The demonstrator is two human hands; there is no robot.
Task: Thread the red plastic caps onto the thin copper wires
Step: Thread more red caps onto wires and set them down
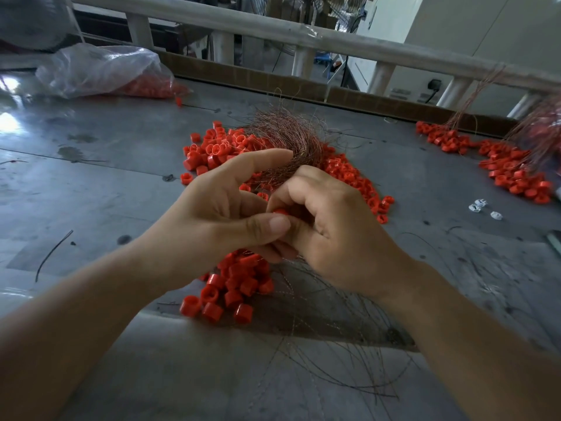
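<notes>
Because the cap point(280, 211) was tiny, both hands met mid-frame above the counter point(91, 183) to steady it. The left hand point(230, 208) had its thumb pressed on the cap & fingers curled under. The right hand point(328, 235) had its fingers curled tight round the other side. Only a sliver of red showed, so bore direction couldn't be told. The wires point(282, 141) were kept as 1 bundle, root tucked between the 2 hands, prob. so the next strand sat in reach; which hand clamped it was unclear. Its long axis ran from the hands up & away toward the far edge, tips fanning & curling left. The loose pile point(212, 150) lay just behind, handy for picking. Strung caps point(239, 281) lay under the wrists, their strands trailing toward the person.
</notes>
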